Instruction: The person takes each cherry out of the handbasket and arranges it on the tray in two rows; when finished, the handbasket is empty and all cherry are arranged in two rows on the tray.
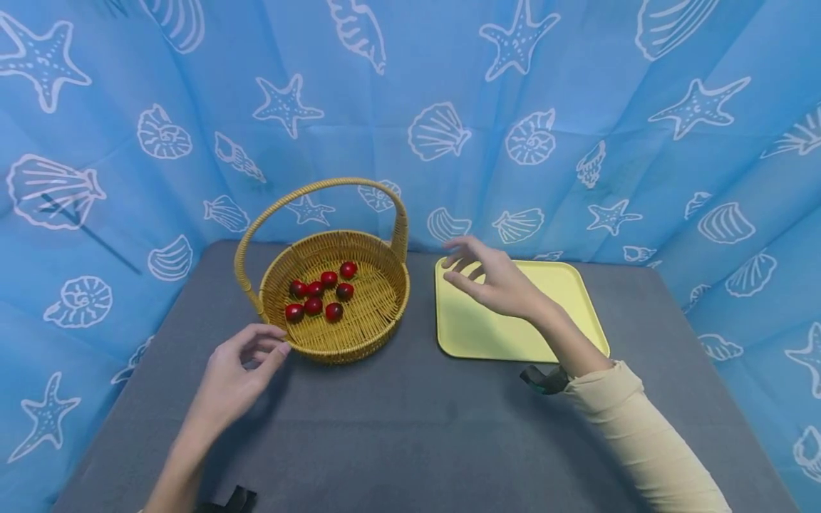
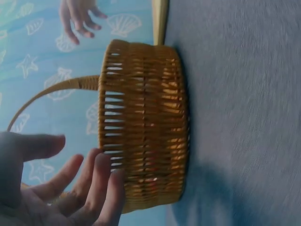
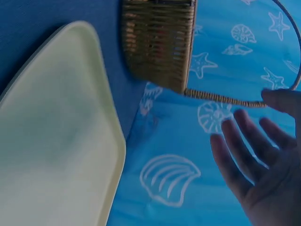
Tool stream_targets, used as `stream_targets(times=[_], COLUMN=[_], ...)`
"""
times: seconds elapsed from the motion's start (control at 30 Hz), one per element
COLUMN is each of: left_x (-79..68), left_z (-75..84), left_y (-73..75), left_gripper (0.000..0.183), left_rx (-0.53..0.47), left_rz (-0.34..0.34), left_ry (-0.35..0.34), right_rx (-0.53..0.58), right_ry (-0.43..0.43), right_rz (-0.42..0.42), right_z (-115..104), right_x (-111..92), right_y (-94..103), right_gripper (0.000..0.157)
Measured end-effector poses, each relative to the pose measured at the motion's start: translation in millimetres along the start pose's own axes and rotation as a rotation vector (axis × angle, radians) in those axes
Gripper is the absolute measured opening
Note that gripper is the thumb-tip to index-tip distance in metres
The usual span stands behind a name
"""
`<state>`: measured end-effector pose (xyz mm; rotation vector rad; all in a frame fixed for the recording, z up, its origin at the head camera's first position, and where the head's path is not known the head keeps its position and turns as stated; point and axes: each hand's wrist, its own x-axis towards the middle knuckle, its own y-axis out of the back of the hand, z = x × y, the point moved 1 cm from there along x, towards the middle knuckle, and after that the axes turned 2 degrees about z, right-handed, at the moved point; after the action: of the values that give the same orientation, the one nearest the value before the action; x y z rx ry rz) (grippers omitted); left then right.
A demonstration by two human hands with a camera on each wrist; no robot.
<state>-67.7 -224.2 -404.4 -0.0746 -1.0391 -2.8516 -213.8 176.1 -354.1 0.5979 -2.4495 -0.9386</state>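
A round woven basket [image 1: 375, 335] with a tall arched handle [image 1: 321, 187] stands at the left of the table. Several dark red cherries [image 1: 313, 306] lie inside it, mostly toward its left side. My left hand [image 1: 240, 370] is at the basket's near left rim, thumb and fingers apart with nothing between them; whether the fingertips touch the rim I cannot tell. In the left wrist view the woven wall [image 2: 141, 122] is right beyond the fingers. Over the yellow tray [image 1: 507, 338] hovers my right hand [image 1: 494, 281], its fingers loosely bent and holding nothing.
The grey cloth-covered table [image 1: 410, 442] runs under everything. Behind it hangs a blue curtain [image 1: 385, 107] printed with white shells and starfish. Basket and tray stand side by side with a narrow strip of table between them.
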Motion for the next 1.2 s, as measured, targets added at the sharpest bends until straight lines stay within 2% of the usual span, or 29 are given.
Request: stream_targets(times=[0.17, 0.47, 0.63, 0.8, 0.97, 1.1, 1.2], left_x=[-1.5, 1.7, 2.4, 2.4, 2.8, 3.8, 4.1], left_z=[-3.1, -9.6, -12.4, -14.0, -15.0, -15.4, -15.5], left_y=[-9.2, -20.2, -23.0, -23.1, -21.8, -21.4, -21.7], left_gripper=[0.026, 0.019, 0.018, 0.019, 0.019, 0.019, 0.020], left_rx=[-0.048, -0.044, -0.052, -0.092, -0.109, -0.113, -0.107], left_rz=[0.071, 0.153, 0.165, 0.155, 0.148, 0.142, 0.137], left_ry=[-0.001, 0.082, 0.104, 0.105, 0.095, 0.092, 0.087], right_rx=[0.053, 0.096, 0.088, 0.106, 0.151, 0.168, 0.222], right_ry=[0.056, 0.105, 0.125, 0.089, 0.005, -0.046, -0.107], right_rz=[-0.129, -0.241, -0.291, -0.345, -0.403, -0.413, -0.410], right_z=[-7.7, -23.5, -34.2, -42.1, -43.3, -40.4, -36.8], right_x=[22.0, 66.6, 94.7, 120.8, 140.9, 151.9, 157.1], right_y=[-19.1, -51.3, -63.5, -72.1, -81.0, -89.2, -96.8], right_gripper=[0.030, 0.019, 0.020, 0.023, 0.025, 0.024, 0.024])
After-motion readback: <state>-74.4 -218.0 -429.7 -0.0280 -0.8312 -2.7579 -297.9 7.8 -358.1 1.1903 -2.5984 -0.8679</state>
